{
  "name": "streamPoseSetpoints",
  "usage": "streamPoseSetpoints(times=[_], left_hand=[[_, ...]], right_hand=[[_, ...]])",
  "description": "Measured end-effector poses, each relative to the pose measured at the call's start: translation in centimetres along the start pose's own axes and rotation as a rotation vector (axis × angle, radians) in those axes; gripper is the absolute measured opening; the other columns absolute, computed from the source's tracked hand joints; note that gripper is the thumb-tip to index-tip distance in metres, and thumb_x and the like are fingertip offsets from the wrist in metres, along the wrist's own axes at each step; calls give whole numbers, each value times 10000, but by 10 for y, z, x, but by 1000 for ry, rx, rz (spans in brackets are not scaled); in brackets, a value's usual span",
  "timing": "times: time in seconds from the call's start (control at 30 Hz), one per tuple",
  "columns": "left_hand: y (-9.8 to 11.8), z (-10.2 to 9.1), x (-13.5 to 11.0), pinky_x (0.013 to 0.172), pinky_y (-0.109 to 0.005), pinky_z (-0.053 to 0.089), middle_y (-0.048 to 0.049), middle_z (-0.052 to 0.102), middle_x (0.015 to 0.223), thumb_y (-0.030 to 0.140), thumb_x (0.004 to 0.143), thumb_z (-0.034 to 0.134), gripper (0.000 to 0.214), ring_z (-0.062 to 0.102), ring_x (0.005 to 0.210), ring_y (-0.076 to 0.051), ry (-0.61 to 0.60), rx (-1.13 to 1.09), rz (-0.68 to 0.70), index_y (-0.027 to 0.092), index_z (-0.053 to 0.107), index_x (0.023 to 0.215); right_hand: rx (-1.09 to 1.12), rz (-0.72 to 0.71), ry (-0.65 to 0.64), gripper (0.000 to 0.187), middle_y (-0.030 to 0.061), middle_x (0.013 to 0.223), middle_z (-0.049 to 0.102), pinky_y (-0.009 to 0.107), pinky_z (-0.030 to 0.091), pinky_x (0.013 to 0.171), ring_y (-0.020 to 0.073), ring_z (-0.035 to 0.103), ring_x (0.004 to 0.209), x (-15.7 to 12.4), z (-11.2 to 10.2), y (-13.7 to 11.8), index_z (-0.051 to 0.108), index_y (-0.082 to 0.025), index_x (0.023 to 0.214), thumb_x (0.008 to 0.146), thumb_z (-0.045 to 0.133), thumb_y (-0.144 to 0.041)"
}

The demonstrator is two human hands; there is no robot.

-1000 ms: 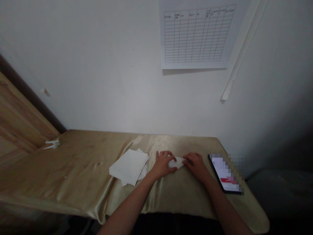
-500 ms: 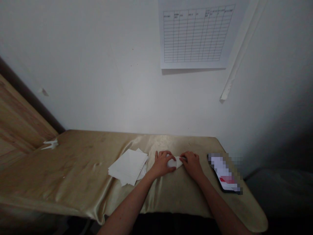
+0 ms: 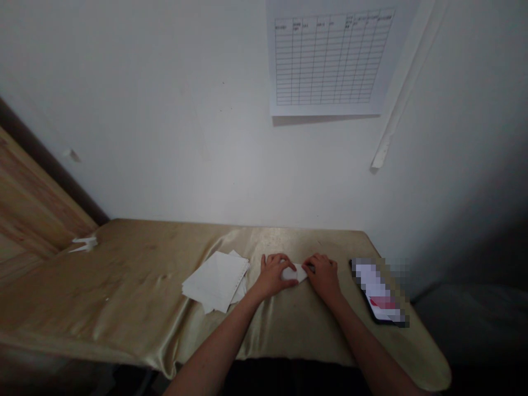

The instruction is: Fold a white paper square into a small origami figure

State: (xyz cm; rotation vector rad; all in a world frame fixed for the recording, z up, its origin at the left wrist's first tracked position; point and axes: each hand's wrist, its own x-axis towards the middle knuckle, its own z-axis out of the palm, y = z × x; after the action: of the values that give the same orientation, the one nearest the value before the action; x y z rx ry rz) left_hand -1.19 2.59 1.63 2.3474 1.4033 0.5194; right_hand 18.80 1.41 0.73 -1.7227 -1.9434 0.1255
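A small folded white paper [image 3: 293,273] lies on the table's shiny beige cloth [image 3: 136,297], pinned between both hands. My left hand [image 3: 273,276] curls over its left end with fingers bent onto it. My right hand [image 3: 324,276] pinches and presses its right end. Most of the paper is hidden under the fingers.
A stack of white sheets [image 3: 217,280] lies just left of my left hand. A phone [image 3: 377,292] with a lit screen rests at the right. A small folded paper piece [image 3: 84,244] sits at the far left corner. A grid chart [image 3: 330,58] hangs on the wall.
Both hands have drawn slightly closer together over the folded paper, which now shows less between them. The rest is unchanged.
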Motion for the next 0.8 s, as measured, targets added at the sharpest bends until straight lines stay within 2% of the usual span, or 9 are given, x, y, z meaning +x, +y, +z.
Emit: streamPoseSetpoints(times=[0.8], left_hand=[[5, 0, 1, 1132, -697, 53, 6, 546, 1297, 444, 678, 832, 446, 405, 1298, -324, 2, 40, -16, 398, 675, 1092]], right_hand=[[-134, 53, 8, 170, 48, 1008, 671, 393, 289, 901, 229, 534, 1038, 0, 0, -12, 668, -236, 890, 935, 530, -324]])
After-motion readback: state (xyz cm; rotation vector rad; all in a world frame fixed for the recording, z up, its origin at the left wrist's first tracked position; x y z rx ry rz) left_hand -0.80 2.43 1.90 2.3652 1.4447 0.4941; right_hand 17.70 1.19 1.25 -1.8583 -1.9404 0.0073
